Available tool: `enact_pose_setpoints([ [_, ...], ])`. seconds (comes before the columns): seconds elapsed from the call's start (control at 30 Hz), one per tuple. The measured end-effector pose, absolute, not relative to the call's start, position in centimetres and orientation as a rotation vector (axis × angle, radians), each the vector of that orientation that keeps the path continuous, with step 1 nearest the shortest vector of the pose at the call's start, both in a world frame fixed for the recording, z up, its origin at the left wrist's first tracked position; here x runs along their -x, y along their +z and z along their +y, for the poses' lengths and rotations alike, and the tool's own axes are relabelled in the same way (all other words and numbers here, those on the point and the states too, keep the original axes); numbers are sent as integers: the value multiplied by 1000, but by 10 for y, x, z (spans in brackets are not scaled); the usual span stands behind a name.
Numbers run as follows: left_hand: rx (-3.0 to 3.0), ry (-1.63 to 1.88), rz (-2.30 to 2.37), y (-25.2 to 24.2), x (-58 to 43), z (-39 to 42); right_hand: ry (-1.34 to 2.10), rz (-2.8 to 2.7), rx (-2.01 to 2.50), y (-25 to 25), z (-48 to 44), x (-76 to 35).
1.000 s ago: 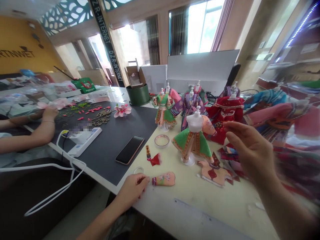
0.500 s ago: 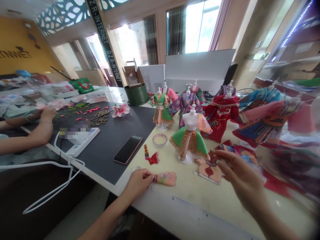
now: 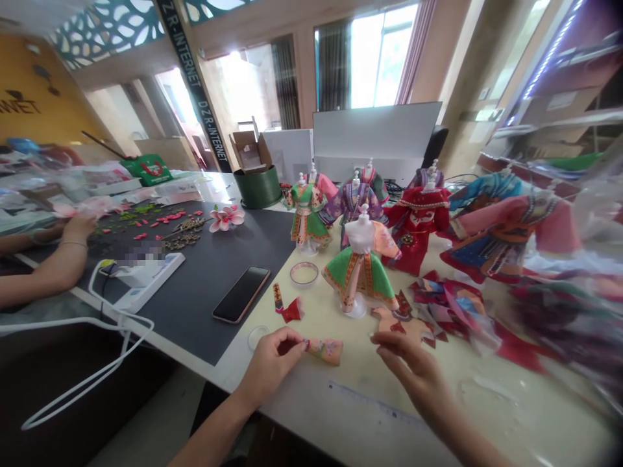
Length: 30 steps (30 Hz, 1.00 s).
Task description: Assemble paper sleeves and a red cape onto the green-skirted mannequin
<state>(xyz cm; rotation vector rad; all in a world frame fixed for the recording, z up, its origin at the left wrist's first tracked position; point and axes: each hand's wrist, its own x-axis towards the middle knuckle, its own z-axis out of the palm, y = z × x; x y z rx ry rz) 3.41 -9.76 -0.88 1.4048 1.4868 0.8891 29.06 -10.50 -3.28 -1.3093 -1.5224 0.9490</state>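
Observation:
My left hand (image 3: 277, 357) pinches the narrow, banded end of a small peach doll sleeve (image 3: 327, 351) with a flower print. The rest of the sleeve points right, just over the table. To its right is my right hand (image 3: 406, 363), thumb and fingers apart, with nothing visible between them. Beyond it lies a peach cut-out garment piece (image 3: 406, 324) with red details. A white doll mannequin (image 3: 361, 237) stands behind, wearing a green and peach skirt and one peach sleeve; its other side is bare. Red fabric scrap (image 3: 293, 310) and a patterned strip (image 3: 277, 297) lie farther left.
Several dressed mannequins, one in a red gown (image 3: 423, 220), stand behind. A roll of tape (image 3: 304, 274), a phone (image 3: 242, 294) and a clear ruler (image 3: 370, 399) lie around. Another person's arm (image 3: 63, 266) is at left, near a white power strip (image 3: 150, 283) and cables.
My right hand has moved left from the peach cut-out piece toward the sleeve. My left hand still grips the sleeve, now slightly tilted. The view has shifted a little.

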Motion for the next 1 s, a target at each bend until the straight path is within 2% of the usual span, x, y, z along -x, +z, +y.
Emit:
enact_pose_setpoints([
  [0.17,-1292,1036,1363,0,-40,-106,1212,-1389,1235,-46,-109,-274],
  [0.37,-1175,1057,1310,0,-48,-107,1436,-1254,1127,-34,-109,-261],
  [0.6,-1091,1181,1334,-3,-66,-109,1364,-1198,1035,-33,-105,-254],
  [0.83,-985,1055,1268,-2,-68,-109,1263,-1140,1142,-19,-111,-260],
  [1.0,-857,1117,1176,-4,-66,-106,1258,-1087,1184,-21,-110,-266],
])
